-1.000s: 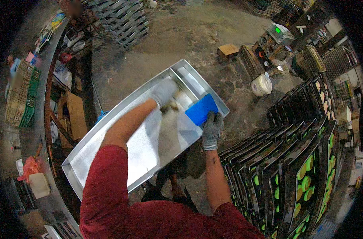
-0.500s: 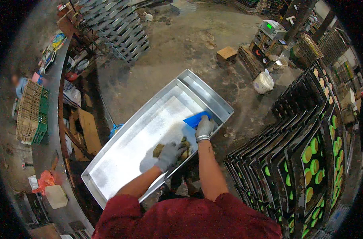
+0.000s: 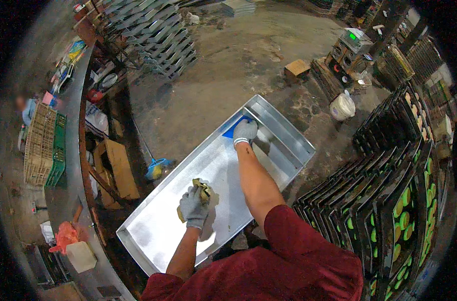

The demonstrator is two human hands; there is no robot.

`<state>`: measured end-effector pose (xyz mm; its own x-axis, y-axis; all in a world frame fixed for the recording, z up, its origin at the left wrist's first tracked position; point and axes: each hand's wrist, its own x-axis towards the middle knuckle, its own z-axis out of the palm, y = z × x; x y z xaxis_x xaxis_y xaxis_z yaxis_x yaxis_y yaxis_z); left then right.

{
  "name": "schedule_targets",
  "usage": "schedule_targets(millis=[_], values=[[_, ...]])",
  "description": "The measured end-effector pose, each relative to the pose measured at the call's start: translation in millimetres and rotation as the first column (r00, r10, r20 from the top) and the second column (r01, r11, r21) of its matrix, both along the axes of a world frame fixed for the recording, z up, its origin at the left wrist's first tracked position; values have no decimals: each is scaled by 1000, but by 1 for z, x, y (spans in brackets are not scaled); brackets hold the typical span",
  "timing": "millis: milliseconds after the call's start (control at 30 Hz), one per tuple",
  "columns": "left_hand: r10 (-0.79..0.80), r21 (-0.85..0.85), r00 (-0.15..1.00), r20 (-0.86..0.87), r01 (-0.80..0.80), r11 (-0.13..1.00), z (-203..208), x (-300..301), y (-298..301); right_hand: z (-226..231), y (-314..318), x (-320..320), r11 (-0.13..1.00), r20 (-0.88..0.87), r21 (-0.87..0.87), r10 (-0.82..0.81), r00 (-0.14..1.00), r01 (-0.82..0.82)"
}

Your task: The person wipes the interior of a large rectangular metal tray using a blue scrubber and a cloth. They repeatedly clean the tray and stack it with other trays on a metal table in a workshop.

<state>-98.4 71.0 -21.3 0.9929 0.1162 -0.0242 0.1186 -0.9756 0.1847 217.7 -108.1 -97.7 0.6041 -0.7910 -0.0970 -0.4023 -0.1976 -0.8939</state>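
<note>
One tray [image 3: 158, 235], crossed by one divider [image 3: 272, 136], lies before my two gloved hands. My left hand [image 3: 192, 206] grips one rag [image 3: 203, 187] over the tray's bottom; my right hand [image 3: 245, 130] clasps one blue scraper [image 3: 233, 128] beside the divider. One bucket [image 3: 342, 107] stands beyond, rightward.

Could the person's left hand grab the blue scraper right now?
Probably not as is: the left hand holds a yellowish cloth, and the right hand already grips the blue scraper. No wall of the metal tray separates the hands, though.
</note>
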Motion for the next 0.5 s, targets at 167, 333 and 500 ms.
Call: schedule_targets(millis=[167, 333, 500], values=[[-22, -39, 985, 170, 29, 999, -3, -5, 7, 3, 6, 3, 985, 53, 140, 90, 995, -97], [-3, -33, 986, 168, 8, 999, 1, -5, 9, 23, -5, -17, 929, 192, 222, 256, 947, -296], [-13, -72, 1000, -4, 12, 997, 10, 8, 6, 37, -63, -48, 767, 494, 439, 229, 839, -468]])
